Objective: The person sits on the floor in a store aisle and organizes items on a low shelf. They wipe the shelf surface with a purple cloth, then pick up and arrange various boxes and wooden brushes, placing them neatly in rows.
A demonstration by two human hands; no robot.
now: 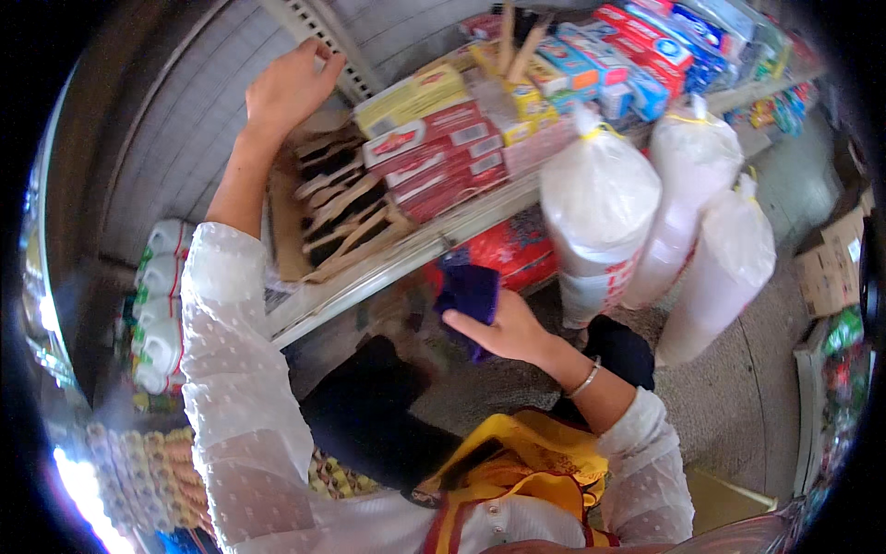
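My left hand [291,86] is raised at the upper left, in front of the shelf's slotted metal upright [325,41]; its fingers are curled, and whether they pinch anything is unclear. My right hand [505,325], with a bracelet at the wrist, grips a folded dark purple cloth [471,298] just below the shelf's front edge [367,284]. On the shelf, beneath my left hand, an open cardboard box [287,228] holds several wooden-edged items with dark gaps. To its right stand stacked red-and-white boxes [443,156] with yellow boxes [415,97] on top.
Tall tied plastic sacks of white contents [599,208] stand on the floor against the shelf at right. Colourful packets [651,48] fill the far shelf. A red package [519,253] lies under it. White jugs [163,298] and egg trays [138,471] are at left, cartons [830,270] at right.
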